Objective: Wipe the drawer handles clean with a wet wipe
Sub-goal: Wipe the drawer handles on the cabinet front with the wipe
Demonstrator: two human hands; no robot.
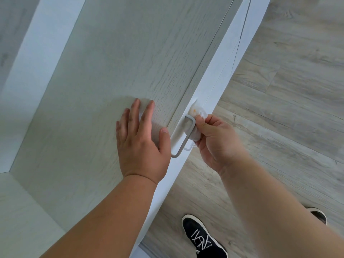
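step: wiping the handle [183,135] on the white drawer front [204,94]
tip: keep wipe wrapped round the bar, slide along its length, brace the unit
right hand [214,138]: fingers pinching bunched wet wipe [197,116] against handle's far end
left hand [141,138]: flat, fingers spread, pressing the cabinet top [111,62], just beside handle

The wet wipe [197,116] hides the far end of the drawer handle [183,139]. Below it, the right forearm [279,211] covers most of one shoe [317,214].
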